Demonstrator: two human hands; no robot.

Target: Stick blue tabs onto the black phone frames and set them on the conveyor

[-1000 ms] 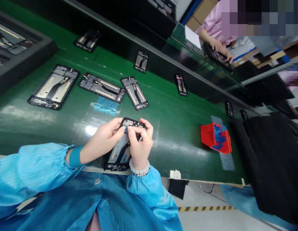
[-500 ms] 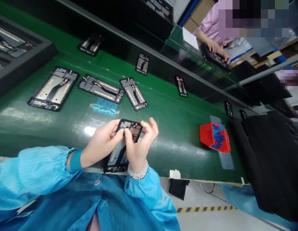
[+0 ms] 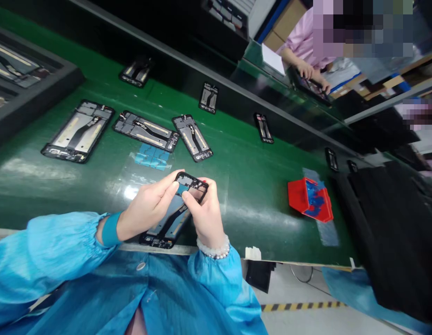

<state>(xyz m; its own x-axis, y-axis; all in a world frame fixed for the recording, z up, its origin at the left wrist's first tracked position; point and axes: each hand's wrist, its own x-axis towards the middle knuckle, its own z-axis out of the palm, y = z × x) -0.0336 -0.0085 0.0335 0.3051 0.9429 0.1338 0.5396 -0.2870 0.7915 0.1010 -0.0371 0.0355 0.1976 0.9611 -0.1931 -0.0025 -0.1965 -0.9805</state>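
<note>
Phone frame [image 3: 174,211], black with its inner side up, is held at the near edge of the green surface [image 3: 257,186], its lower end resting close to that edge. Left hand [image 3: 146,209] grasps the frame along its left side, fingers laid toward the upper end. Right hand [image 3: 203,214] grips the right side, thumb and forefinger pinched at the upper corner of the frame. A small blue piece appears to sit under those fingertips, though the view is too coarse to confirm it. Judged step: seating or pressing a small part at the upper end of the frame. The next move would call for steady fingertip pressure with the frame kept flat and supported by the left hand.

Surface: a sheet of blue pads [image 3: 152,157] lies just beyond the hands. Three more frames [image 3: 78,131] [image 3: 146,130] [image 3: 192,137] lie in a row toward the far left. Smaller-looking frames are spaced along the far edge. A red bin [image 3: 308,199] stands toward the right, well apart from the hands. A dark tray [image 3: 30,88] sits at the far left corner.

Room: beyond a dark rail, another person in a pink sleeve [image 3: 299,42] works at a separate station. Yellow-black floor tape [image 3: 299,305] runs below the near edge.
</note>
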